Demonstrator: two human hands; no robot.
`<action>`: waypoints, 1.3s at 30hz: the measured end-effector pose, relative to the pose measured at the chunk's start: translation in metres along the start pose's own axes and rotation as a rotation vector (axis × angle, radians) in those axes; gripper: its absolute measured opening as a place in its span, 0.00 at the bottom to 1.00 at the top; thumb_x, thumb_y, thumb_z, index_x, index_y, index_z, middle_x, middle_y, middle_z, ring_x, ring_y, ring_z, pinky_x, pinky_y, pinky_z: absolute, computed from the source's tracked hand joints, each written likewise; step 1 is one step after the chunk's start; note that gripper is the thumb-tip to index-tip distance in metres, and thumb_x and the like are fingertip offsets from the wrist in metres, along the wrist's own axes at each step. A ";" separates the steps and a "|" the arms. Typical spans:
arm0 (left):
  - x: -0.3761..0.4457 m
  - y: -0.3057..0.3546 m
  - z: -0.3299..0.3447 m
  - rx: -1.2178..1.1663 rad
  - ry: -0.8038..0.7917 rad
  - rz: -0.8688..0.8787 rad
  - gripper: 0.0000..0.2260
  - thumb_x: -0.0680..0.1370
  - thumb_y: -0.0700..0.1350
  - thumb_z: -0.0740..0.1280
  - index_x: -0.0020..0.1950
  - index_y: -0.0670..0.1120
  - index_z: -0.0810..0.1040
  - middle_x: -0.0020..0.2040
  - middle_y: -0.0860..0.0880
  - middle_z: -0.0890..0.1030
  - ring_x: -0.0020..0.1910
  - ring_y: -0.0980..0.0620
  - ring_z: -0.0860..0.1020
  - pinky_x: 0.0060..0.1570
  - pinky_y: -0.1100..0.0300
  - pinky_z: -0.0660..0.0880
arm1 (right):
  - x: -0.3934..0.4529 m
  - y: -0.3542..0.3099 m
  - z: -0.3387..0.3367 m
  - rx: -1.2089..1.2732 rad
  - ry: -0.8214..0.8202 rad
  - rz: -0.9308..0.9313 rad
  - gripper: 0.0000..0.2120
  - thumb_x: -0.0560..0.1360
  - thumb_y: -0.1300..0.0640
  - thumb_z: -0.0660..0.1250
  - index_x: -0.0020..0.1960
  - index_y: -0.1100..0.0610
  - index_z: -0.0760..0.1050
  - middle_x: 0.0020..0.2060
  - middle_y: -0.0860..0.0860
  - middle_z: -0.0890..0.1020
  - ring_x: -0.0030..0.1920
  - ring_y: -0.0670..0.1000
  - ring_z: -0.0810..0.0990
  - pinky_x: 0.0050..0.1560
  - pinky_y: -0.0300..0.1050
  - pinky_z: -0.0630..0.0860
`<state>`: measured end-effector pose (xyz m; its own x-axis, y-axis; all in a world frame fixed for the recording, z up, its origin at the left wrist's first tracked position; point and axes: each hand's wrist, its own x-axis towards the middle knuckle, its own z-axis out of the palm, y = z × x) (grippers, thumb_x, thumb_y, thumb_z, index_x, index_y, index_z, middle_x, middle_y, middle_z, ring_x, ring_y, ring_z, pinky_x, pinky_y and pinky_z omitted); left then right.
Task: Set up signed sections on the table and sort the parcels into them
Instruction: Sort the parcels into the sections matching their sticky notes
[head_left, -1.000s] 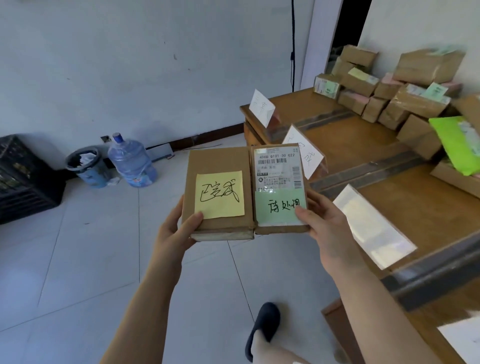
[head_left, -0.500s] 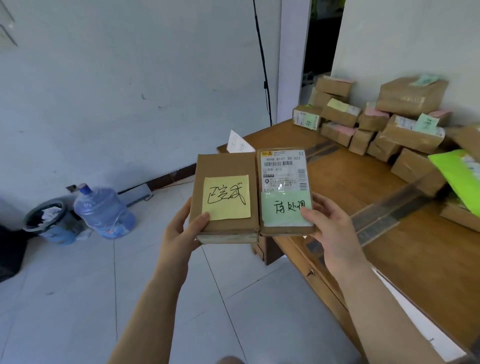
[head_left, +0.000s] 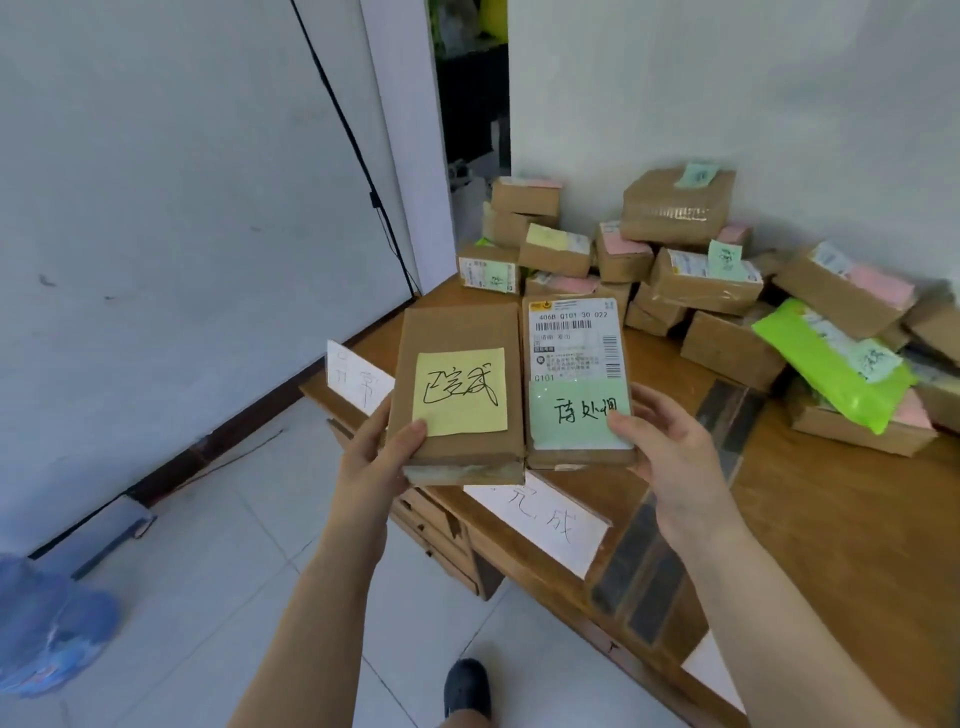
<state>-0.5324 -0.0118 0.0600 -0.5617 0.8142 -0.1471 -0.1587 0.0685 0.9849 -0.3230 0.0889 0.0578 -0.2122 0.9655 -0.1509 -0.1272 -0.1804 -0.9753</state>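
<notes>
Left hand: the left hand (head_left: 376, 457) gripped the lower left corner of a brown parcel (head_left: 457, 395), thumb on top at the edge of its yellow note (head_left: 460, 391), fingers curled underneath.
Right hand: the right hand (head_left: 670, 457) gripped the lower right corner of a second parcel (head_left: 576, 384), thumb pressed on its green note (head_left: 576, 415), fingers behind the box.
Parcels held: both were held flat side by side, long edges touching, above the near edge of the table (head_left: 831, 519); the right one bore a printed shipping label (head_left: 574, 343) above the green note.
Signs: a white paper sign (head_left: 545, 519) with handwriting stood on the table edge just below the held parcels; another white sign (head_left: 358, 382) stood farther left, partly hidden by the left parcel.
Pile: a heap of parcels (head_left: 675, 260) with pink, yellow and green notes lay against the wall at the far end of the table, a bright green mailer bag (head_left: 826, 364) among them.
Dividers: a dark tape strip (head_left: 654, 561) ran across the tabletop.
Floor: white tiles, with a blue water bottle (head_left: 47, 623) at lower left and a dark shoe (head_left: 467, 686) below.
</notes>
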 end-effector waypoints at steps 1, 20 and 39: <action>0.017 0.003 0.001 -0.003 -0.016 -0.021 0.25 0.68 0.51 0.73 0.65 0.55 0.73 0.52 0.55 0.81 0.45 0.58 0.81 0.40 0.62 0.78 | 0.008 -0.002 0.005 0.000 0.028 -0.003 0.12 0.74 0.60 0.69 0.50 0.43 0.74 0.47 0.45 0.84 0.51 0.50 0.82 0.55 0.51 0.79; 0.203 -0.040 0.044 0.112 -0.435 -0.281 0.24 0.75 0.46 0.69 0.70 0.53 0.69 0.62 0.50 0.77 0.60 0.47 0.76 0.59 0.47 0.75 | 0.079 0.005 0.030 0.092 0.553 0.051 0.16 0.74 0.62 0.68 0.61 0.55 0.75 0.47 0.50 0.85 0.47 0.49 0.84 0.48 0.47 0.80; 0.233 -0.110 0.061 0.193 -0.448 -0.524 0.28 0.74 0.43 0.70 0.72 0.52 0.65 0.65 0.48 0.74 0.63 0.46 0.74 0.64 0.46 0.71 | 0.136 0.033 0.024 0.049 0.561 0.236 0.16 0.75 0.60 0.68 0.62 0.52 0.73 0.50 0.49 0.84 0.53 0.48 0.83 0.55 0.49 0.79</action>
<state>-0.5964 0.2053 -0.0776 -0.0568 0.8019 -0.5947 -0.1470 0.5825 0.7995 -0.3788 0.2098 0.0089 0.3011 0.8477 -0.4367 -0.1865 -0.3968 -0.8988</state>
